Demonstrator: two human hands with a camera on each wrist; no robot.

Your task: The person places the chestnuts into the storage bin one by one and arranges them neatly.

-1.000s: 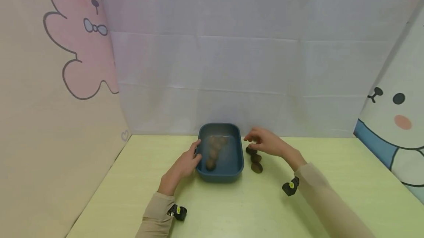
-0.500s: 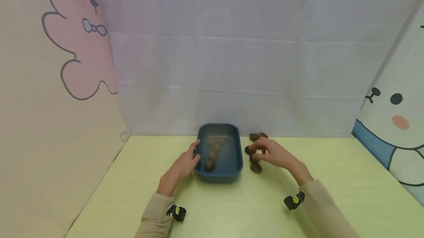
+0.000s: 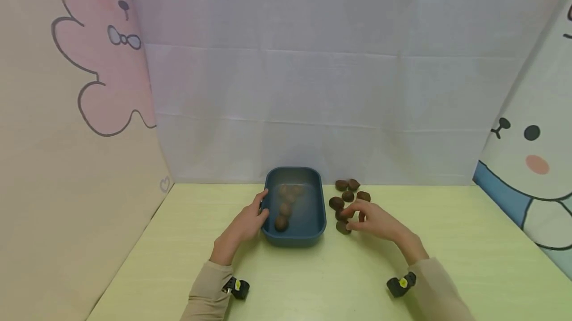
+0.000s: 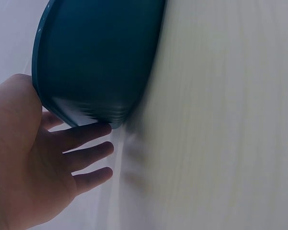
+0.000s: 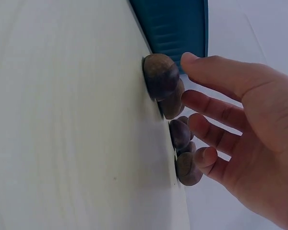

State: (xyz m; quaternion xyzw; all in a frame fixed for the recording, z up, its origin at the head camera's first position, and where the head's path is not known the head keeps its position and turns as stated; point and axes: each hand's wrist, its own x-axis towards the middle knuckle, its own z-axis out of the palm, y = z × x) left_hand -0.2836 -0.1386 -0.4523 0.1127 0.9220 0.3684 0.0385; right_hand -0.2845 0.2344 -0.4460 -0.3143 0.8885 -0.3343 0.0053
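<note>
A dark blue rectangular bin (image 3: 297,242) stands on the table with several brown chestnuts (image 3: 281,222) inside. My left hand (image 3: 245,222) rests against the bin's left side, its fingers fairly straight at the wall in the left wrist view. Right of the bin, several more chestnuts (image 3: 347,196) lie loose on the table. My right hand (image 3: 375,220) is over the nearer ones, thumb and fingertips spread and bent a little. In the right wrist view the thumb is beside the nearest chestnut (image 5: 161,76), with nothing pinched. The hand partly hides some chestnuts in the head view.
A pale yellow-green table (image 3: 304,286) runs back to a white cloth wall (image 3: 286,92). Printed side panels stand left and right, one with a pink bear (image 3: 116,87). A small black camera is strapped to each wrist.
My right hand has moved toward me and slightly right, uncovering several chestnuts at the back. The left hand has stayed at the bin. The bin and its contents look the same.
</note>
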